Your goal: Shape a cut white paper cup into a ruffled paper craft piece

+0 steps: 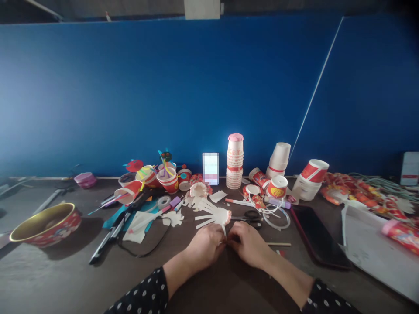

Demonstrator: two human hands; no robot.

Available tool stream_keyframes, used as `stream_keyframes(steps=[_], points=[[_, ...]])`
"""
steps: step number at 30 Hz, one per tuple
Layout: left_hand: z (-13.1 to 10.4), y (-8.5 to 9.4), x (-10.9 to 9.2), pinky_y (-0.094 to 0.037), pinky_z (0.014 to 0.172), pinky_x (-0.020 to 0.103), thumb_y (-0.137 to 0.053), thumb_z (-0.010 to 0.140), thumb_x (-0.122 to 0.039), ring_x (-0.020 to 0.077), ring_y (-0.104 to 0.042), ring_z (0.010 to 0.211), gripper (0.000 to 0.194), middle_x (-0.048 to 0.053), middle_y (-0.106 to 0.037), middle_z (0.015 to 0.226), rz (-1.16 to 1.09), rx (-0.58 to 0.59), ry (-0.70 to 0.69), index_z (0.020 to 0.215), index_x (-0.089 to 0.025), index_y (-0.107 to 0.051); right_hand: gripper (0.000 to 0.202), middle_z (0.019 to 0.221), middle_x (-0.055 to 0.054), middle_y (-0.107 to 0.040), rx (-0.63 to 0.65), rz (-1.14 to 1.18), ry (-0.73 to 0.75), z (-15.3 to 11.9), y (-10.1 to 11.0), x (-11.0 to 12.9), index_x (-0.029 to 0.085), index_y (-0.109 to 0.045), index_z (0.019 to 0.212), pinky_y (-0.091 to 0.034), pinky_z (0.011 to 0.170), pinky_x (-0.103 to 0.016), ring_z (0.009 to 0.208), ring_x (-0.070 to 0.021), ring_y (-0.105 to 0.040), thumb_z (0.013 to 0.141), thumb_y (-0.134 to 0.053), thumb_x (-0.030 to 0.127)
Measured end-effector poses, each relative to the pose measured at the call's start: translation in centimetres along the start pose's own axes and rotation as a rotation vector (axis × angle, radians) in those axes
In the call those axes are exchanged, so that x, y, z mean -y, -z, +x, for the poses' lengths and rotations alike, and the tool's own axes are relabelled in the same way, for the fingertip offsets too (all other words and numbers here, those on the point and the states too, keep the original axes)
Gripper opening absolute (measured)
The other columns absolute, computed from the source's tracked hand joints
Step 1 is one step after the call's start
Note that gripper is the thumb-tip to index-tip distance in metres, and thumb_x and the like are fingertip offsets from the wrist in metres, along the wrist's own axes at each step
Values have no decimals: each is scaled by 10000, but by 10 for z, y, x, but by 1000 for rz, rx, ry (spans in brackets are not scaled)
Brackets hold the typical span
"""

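Note:
Both hands meet low in the middle of the head view, over the dark table. My left hand (207, 243) is closed, its fingers curled around a strip of a white paper cup cut into a fan of strips (214, 214). Facing it, my right hand (246, 242) is closed too, thumb and fingers pinched close to the same strip; what its fingertips hold is hidden. The cut cup's red-patterned rim end points right, just above the hands. Black-handled scissors (252, 216) lie right behind my right hand.
A tall stack of paper cups (235, 168) stands at the back. A black phone (319, 237) and a white tray (376, 257) lie to the right. Cups with pens (168, 181), a folded tripod (108, 240) and a red-gold bowl (49, 224) are on the left.

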State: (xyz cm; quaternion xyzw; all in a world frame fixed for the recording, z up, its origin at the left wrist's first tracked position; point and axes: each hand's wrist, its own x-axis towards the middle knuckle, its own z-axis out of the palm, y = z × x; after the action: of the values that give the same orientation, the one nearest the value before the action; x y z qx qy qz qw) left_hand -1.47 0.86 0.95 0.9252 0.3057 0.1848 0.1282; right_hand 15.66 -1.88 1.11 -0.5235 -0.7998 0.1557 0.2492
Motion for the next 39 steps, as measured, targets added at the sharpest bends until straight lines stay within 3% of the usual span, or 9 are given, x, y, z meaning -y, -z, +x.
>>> stream_keyframes(steps=[8,20,25,34,39], points=[[2,3,-5,-443,700,260,-522,742,-102,181,-558,777,114,43,-605,789,37,39,67,731,-157,-622,167,769,0,-604,21,136,100,-3,10,-2,190,-639,729,-397,687,-232,763,-140,-550,692,-571,42],[2,0,-5,-434,668,252,-505,702,-90,177,-550,750,111,38,-592,774,46,27,103,690,-162,-589,172,767,-27,-584,52,-182,233,-4,7,1,192,-647,724,-380,699,-266,780,-169,-496,835,-517,172],[1,1,-4,-434,687,267,-489,676,-77,188,-546,765,106,44,-582,774,31,21,105,681,-162,-553,205,798,-43,-586,21,-243,296,-2,6,6,172,-614,766,-374,733,-285,777,-176,-483,859,-435,135],[-2,3,-5,-431,673,281,-519,606,-78,196,-531,736,178,52,-570,759,-29,-50,97,765,-156,-532,178,847,-56,-586,15,-196,269,-1,5,6,173,-588,778,-367,726,-295,783,-182,-479,839,-428,124],[-2,3,-4,-428,696,273,-513,642,-74,192,-546,761,123,53,-594,774,-97,-44,97,726,-156,-551,138,854,-51,-584,7,-166,274,-1,4,4,171,-575,791,-368,733,-295,789,-180,-478,819,-452,115]])
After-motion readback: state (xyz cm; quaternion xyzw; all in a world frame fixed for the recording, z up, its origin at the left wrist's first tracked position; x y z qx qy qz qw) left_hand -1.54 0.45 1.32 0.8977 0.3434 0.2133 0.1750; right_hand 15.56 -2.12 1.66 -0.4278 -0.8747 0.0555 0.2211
